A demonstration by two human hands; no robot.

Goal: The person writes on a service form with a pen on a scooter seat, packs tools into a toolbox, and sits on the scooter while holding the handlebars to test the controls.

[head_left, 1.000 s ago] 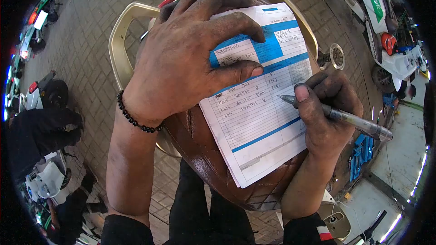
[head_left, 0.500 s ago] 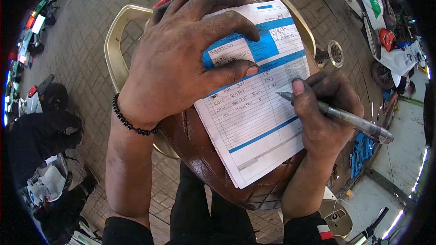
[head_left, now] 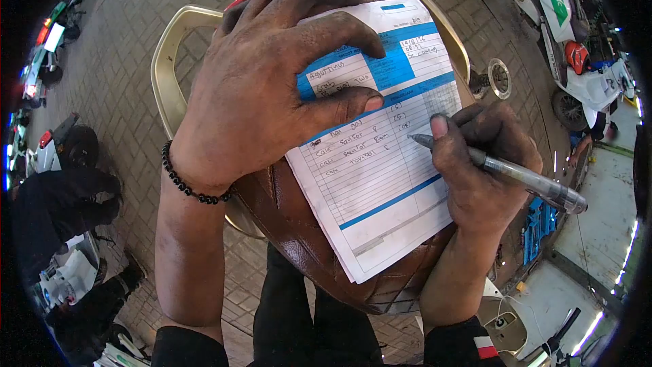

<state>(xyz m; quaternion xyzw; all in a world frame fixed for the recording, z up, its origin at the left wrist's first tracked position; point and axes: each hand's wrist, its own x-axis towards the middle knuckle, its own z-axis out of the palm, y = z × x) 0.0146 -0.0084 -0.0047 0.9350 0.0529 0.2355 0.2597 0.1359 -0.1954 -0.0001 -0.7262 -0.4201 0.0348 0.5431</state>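
Note:
A pad of printed forms (head_left: 394,197) with blue bands and handwritten lines lies slanted on a brown quilted seat (head_left: 292,224). My left hand (head_left: 265,88) rests over the pad's left and upper part, its fingers spread and bent, with the thumb lying on the paper. Part of the form is hidden beneath it. Black beads circle that wrist. In my right hand (head_left: 485,163), a clear-barrelled pen (head_left: 523,180) is pinched between thumb and fingers. Its tip points at the lined rows just below the last bracketed figure; whether it touches the paper I cannot tell.
A pale metal frame (head_left: 166,68) curves around the seat. Motorbikes stand on both sides, one white and green (head_left: 553,0) at upper right. A person's dark-clothed leg (head_left: 68,197) is at left. Blue tool case (head_left: 536,228) lies at right on paving.
The pen tip has shifted very slightly left over the form. The view as a whole has drifted a little, and my left hand keeps its place on the pad.

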